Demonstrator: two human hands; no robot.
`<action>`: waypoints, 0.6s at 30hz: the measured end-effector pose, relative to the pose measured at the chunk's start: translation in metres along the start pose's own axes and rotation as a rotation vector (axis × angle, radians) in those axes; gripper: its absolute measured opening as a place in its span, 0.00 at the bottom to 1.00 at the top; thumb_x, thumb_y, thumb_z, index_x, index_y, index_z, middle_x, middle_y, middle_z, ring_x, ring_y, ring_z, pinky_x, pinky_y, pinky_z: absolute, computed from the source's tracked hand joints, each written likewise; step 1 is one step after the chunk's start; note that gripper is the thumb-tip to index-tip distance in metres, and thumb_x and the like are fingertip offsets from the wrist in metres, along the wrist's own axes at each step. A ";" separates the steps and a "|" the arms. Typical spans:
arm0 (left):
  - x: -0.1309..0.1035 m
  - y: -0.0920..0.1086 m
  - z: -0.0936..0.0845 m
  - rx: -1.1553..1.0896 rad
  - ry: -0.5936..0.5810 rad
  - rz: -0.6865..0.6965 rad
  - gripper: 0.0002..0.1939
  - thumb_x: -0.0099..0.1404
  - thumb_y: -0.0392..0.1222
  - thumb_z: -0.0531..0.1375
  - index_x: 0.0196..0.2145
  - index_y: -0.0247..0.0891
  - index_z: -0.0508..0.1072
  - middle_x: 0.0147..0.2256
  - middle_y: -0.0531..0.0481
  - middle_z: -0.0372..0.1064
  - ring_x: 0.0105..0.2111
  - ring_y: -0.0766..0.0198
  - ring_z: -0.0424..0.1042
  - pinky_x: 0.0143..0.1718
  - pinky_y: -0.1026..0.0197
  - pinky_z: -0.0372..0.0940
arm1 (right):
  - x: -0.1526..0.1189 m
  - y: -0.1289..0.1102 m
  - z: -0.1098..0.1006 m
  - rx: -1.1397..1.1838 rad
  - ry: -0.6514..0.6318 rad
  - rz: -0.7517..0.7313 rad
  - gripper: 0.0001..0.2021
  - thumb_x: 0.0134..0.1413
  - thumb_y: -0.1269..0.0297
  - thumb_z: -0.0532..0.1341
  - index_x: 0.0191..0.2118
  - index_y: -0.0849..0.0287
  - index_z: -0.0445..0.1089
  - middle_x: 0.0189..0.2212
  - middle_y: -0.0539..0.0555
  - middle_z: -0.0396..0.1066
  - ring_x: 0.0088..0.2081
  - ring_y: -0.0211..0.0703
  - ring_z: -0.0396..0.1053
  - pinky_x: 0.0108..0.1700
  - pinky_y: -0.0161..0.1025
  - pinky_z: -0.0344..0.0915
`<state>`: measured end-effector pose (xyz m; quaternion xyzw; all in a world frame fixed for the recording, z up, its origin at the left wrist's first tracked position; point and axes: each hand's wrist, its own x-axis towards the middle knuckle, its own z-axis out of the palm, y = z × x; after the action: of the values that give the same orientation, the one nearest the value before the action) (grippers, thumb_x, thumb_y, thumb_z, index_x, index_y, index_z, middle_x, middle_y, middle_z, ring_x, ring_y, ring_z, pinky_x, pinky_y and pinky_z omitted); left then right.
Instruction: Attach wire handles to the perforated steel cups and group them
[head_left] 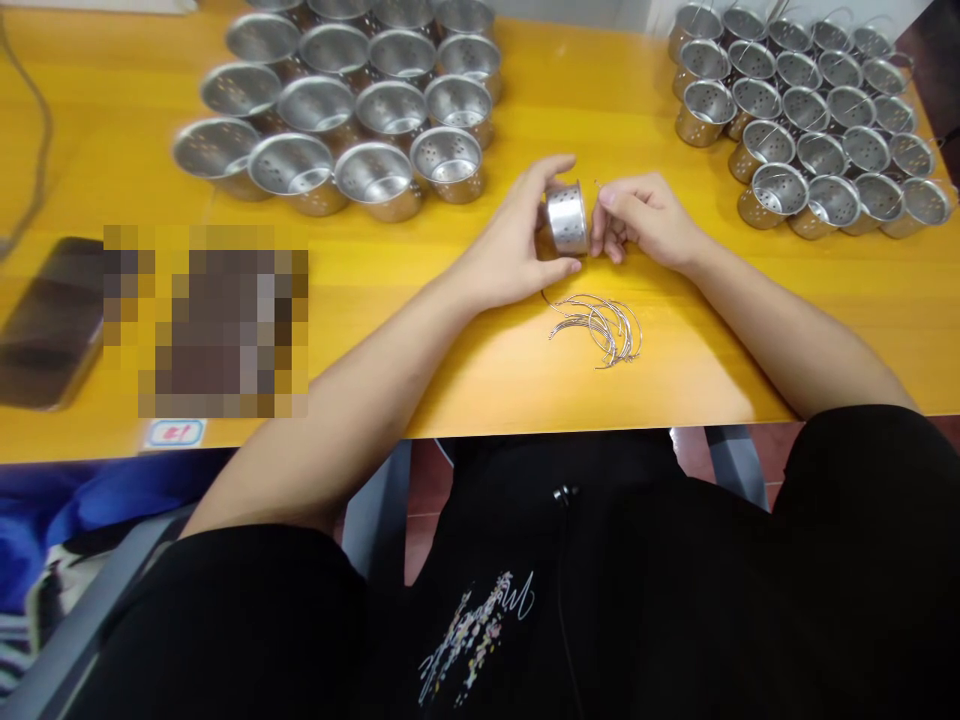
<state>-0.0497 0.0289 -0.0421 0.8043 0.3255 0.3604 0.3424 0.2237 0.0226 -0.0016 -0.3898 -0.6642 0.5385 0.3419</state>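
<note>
My left hand (pixel 517 235) is curled around a small perforated metal cup (pixel 568 218), tilted on its side above the table. The fingers behind the cup are partly hidden. Just right of it, my right hand (pixel 637 215) is closed in a pinch, with the tip of a thin wire (pixel 598 185) showing at the fingertips. Most of that wire is hidden by the hand. Below both hands lies a loose bunch of curved metal wires (pixel 611 325) on the yellow table (pixel 480 370).
Rows of perforated cups without visible handles (pixel 379 175) stand at the back left. Several cups with wire handles (pixel 776 190) are grouped at the back right. A dark phone (pixel 52 325) and a blurred-out patch (pixel 217 330) are at left, near a small label (pixel 175 433).
</note>
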 end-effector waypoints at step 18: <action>0.000 -0.002 -0.001 -0.049 0.032 0.010 0.56 0.60 0.58 0.82 0.82 0.54 0.70 0.80 0.36 0.76 0.79 0.22 0.77 0.83 0.19 0.75 | 0.002 0.006 -0.005 0.168 0.044 -0.007 0.27 0.69 0.34 0.80 0.55 0.46 0.75 0.31 0.50 0.89 0.20 0.46 0.73 0.25 0.41 0.62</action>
<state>-0.0508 0.0305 -0.0427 0.7915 0.3179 0.3827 0.3549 0.2275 0.0271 -0.0062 -0.3693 -0.6104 0.5823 0.3898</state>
